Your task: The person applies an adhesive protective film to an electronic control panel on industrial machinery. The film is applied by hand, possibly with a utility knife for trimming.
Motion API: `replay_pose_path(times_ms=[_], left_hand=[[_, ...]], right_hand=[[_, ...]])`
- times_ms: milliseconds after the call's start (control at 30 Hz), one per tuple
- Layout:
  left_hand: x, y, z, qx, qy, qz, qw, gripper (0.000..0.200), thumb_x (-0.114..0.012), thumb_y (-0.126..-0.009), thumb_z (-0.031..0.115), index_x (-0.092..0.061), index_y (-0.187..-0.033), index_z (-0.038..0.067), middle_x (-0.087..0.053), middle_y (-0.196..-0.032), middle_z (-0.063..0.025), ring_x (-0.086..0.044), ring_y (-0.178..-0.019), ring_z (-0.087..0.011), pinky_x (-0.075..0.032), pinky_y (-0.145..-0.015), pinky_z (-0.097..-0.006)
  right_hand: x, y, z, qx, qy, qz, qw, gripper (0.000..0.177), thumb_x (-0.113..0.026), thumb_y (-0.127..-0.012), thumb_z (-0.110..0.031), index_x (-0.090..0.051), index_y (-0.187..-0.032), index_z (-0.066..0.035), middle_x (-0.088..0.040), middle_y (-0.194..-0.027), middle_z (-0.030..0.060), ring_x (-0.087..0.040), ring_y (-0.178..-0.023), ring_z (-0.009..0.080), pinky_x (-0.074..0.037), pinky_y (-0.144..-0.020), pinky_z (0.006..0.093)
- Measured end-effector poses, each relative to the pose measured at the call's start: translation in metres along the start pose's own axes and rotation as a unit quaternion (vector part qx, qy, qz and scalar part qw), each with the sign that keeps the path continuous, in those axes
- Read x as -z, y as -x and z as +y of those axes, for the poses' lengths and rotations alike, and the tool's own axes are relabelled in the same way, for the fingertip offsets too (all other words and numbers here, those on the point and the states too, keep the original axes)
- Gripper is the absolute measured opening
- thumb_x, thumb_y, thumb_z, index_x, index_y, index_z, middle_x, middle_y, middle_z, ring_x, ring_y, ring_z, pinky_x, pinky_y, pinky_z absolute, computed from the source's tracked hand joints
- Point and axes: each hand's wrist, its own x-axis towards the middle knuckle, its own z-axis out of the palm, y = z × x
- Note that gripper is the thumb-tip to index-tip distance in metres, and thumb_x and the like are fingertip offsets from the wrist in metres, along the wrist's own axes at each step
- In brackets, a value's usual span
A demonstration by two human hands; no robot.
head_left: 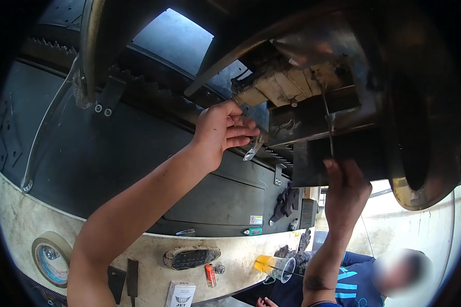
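My left hand (224, 128) is raised beside a row of cream-coloured blocks (287, 86) set into a dark metal housing. Its upper fingertips reach the left end of the row, while the lower fingers stretch out loosely. Just below those fingers hangs a bent, shiny strip (253, 148). Closed around the lower end of a thin metal rod (329, 120) is my right hand (346, 183). The rod points up, its far tip at the right part of the blocks. My palm hides its lower end.
A curved metal guard (430, 128) fills the right side. On the pale surface (148, 250) lie a tape roll (51, 258), a shoe-shaped dark item (192, 257), a lighter (210, 275), a JET box (181, 293) and a cup (275, 267). Another person (361, 281) is at lower right.
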Motion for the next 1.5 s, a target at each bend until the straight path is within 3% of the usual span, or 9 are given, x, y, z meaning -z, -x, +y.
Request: replay_pose_path(times_ms=[67, 167, 233, 367, 467, 567, 933, 1333, 1500], left_hand=[[-0.002, 0.001, 0.002, -0.002, 0.001, 0.009, 1.0, 0.015, -0.049, -0.082, 0.025, -0.049, -0.077, 0.011, -0.065, -0.088, -0.0086, -0.064, -0.091, -0.0249, -0.043, -0.084, -0.0361], [-0.002, 0.001, 0.004, 0.0, 0.003, 0.006, 1.0, 0.015, -0.05, -0.081, 0.025, -0.048, -0.074, 0.012, -0.065, -0.087, -0.0083, -0.064, -0.091, -0.0252, -0.043, -0.083, -0.0357], [-0.001, 0.001, 0.004, -0.008, 0.003, 0.008, 1.0, 0.015, -0.05, -0.081, 0.025, -0.05, -0.075, 0.011, -0.065, -0.086, -0.0084, -0.064, -0.091, -0.0253, -0.043, -0.082, -0.0356], [0.001, -0.001, 0.0, -0.002, 0.005, 0.01, 1.0, 0.015, -0.05, -0.081, 0.025, -0.052, -0.077, 0.01, -0.065, -0.085, -0.0084, -0.065, -0.09, -0.0253, -0.044, -0.081, -0.0354], [0.002, -0.002, -0.001, 0.011, -0.006, 0.003, 1.0, 0.016, -0.05, -0.081, 0.024, -0.053, -0.081, 0.008, -0.064, -0.085, -0.0084, -0.065, -0.09, -0.0252, -0.044, -0.08, -0.0349], [0.002, 0.0, 0.001, 0.001, 0.006, 0.014, 1.0, 0.017, -0.05, -0.081, 0.025, -0.054, -0.082, 0.008, -0.064, -0.085, -0.0081, -0.065, -0.09, -0.0246, -0.044, -0.08, -0.0344], [0.002, -0.004, 0.0, -0.001, 0.005, 0.017, 1.0, 0.016, -0.05, -0.081, 0.024, -0.053, -0.084, 0.008, -0.064, -0.087, -0.0089, -0.065, -0.089, -0.0232, -0.044, -0.079, -0.0344], [0.002, -0.003, 0.002, -0.004, 0.009, 0.025, 1.0, 0.014, -0.052, -0.08, 0.023, -0.051, -0.08, 0.008, -0.064, -0.085, -0.0087, -0.065, -0.086, -0.0232, -0.046, -0.078, -0.0344], [0.001, -0.001, 0.003, -0.005, 0.014, 0.026, 1.0, 0.014, -0.052, -0.08, 0.023, -0.05, -0.078, 0.009, -0.064, -0.085, -0.0089, -0.065, -0.086, -0.0229, -0.045, -0.077, -0.0343]], right_hand=[[0.0, -0.001, -0.002, 0.005, -0.012, -0.01, 1.0, 0.017, -0.065, -0.088, -0.017, -0.062, -0.077, -0.004, -0.051, -0.056, 0.0042, -0.037, -0.051, 0.0081, -0.028, -0.046, 0.0263], [0.005, -0.008, -0.011, 0.042, 0.001, 0.007, 0.999, 0.014, -0.065, -0.087, -0.014, -0.062, -0.078, -0.003, -0.052, -0.057, 0.0072, -0.039, -0.05, 0.0114, -0.03, -0.047, 0.0278], [0.01, -0.011, -0.016, 0.057, -0.005, -0.031, 0.998, 0.018, -0.067, -0.084, -0.013, -0.056, -0.073, -0.004, -0.057, -0.062, 0.0118, -0.054, -0.053, 0.0299, -0.037, -0.049, 0.0352], [0.005, -0.011, -0.012, 0.073, 0.016, 0.009, 0.997, 0.019, -0.062, -0.089, -0.014, -0.057, -0.075, -0.002, -0.05, -0.056, 0.0117, -0.042, -0.047, 0.0196, -0.032, -0.046, 0.0312], [-0.003, -0.006, -0.009, 0.1, 0.015, -0.006, 0.995, 0.026, -0.058, -0.091, -0.016, -0.053, -0.071, -0.001, -0.048, -0.055, 0.0131, -0.041, -0.047, 0.0228, -0.032, -0.046, 0.0323], [-0.018, 0.003, -0.005, 0.061, 0.022, 0.018, 0.998, 0.021, -0.058, -0.09, -0.011, -0.053, -0.071, -0.004, -0.054, -0.059, 0.013, -0.053, -0.05, 0.0313, -0.037, -0.046, 0.0384], [-0.038, 0.008, -0.012, 0.018, -0.044, 0.118, 0.992, 0.035, -0.046, -0.099, -0.022, -0.047, -0.069, -0.003, -0.048, -0.05, 0.0086, -0.046, -0.038, 0.0191, -0.029, -0.041, 0.0267], [-0.048, 0.01, -0.023, -0.08, -0.143, 0.151, 0.975, 0.051, -0.04, -0.101, -0.036, -0.05, -0.064, -0.002, -0.046, -0.049, 0.003, -0.042, -0.043, 0.0091, -0.023, -0.043, 0.0229], [-0.049, 0.011, -0.033, -0.187, -0.334, 0.14, 0.913, 0.05, -0.043, -0.1, -0.037, -0.049, -0.063, -0.004, -0.042, -0.05, -0.0024, -0.034, -0.044, 0.0041, -0.021, -0.043, 0.021]])
